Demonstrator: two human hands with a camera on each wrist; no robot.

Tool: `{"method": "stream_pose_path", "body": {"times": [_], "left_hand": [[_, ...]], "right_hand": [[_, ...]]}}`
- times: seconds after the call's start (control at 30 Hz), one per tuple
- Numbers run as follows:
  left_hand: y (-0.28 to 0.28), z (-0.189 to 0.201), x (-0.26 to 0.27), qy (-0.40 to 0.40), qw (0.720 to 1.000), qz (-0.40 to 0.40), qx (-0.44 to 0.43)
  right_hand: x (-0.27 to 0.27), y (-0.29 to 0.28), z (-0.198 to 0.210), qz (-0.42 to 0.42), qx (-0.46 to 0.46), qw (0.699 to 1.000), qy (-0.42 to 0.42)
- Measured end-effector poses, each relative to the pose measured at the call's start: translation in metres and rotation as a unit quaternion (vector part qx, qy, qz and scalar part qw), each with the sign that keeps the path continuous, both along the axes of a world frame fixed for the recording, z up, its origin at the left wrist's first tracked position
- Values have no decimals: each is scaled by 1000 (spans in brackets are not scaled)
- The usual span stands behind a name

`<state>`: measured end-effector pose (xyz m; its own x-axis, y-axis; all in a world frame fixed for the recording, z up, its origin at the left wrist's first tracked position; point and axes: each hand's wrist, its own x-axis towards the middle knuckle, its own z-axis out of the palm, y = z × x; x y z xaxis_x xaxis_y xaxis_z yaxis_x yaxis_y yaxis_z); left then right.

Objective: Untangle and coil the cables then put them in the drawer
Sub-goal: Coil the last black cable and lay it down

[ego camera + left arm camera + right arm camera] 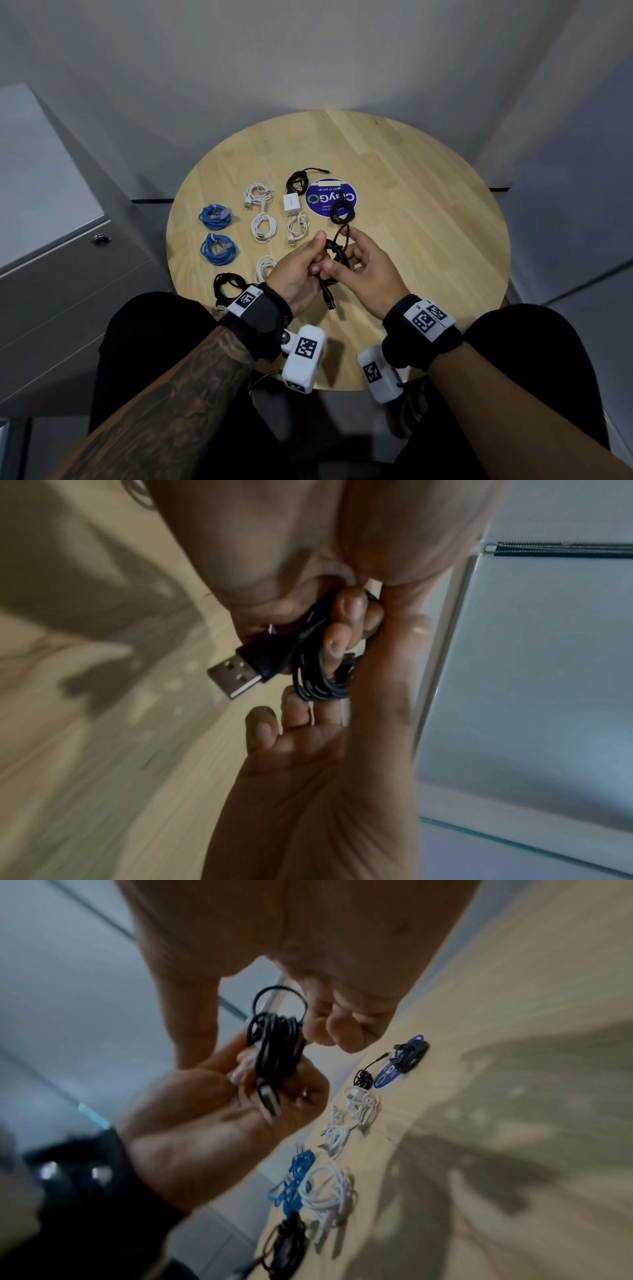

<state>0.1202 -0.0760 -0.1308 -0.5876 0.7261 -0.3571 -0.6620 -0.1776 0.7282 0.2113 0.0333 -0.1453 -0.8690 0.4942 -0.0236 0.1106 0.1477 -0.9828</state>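
A round blue sticker (330, 198) lies on the wooden table (428, 222).

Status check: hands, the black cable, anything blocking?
Left hand and right hand both grip the black cable, bundled, USB plug hanging free. Other coiled cables lie on the table. Nothing in the way.

Seated person with bare forearms, the left forearm (191, 387) tattooed; black wristbands (419, 330) carry white plates printed with black square codes, white camera boxes (303, 358) hang beneath both wrists, and black trousers (144, 329) cover the legs
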Motion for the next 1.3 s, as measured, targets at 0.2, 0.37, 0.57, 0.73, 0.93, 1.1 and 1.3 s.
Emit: {"method": "stream_pose_path", "body": {"times": [0.2, 0.37, 0.57, 0.73, 0.93, 1.1, 1.3], "left_hand": [[-2, -4, -2, -9, 1000, -18, 10], [-1, -13, -6, 1, 1000, -11, -4], [-3, -5, -6, 28, 998, -48, 10], [-1, -8, -5, 117, 988, -99, 24], [2, -13, -8, 167, 982, -78, -30], [2, -12, -5, 183, 979, -82, -27], [1, -11, -8, 204, 976, -47, -59]], "right_hand": [[-1, -7, 2, 30, -21, 999, 6], [2, -9, 9, 12, -62, 998, 32], [1, 0, 14, -39, -65, 996, 57], [1, 7, 18, -78, -97, 989, 75], [0, 12, 19, -119, -47, 987, 98], [2, 9, 23, -110, 120, 977, 139], [2, 13, 21, -70, 225, 960, 150]]}}
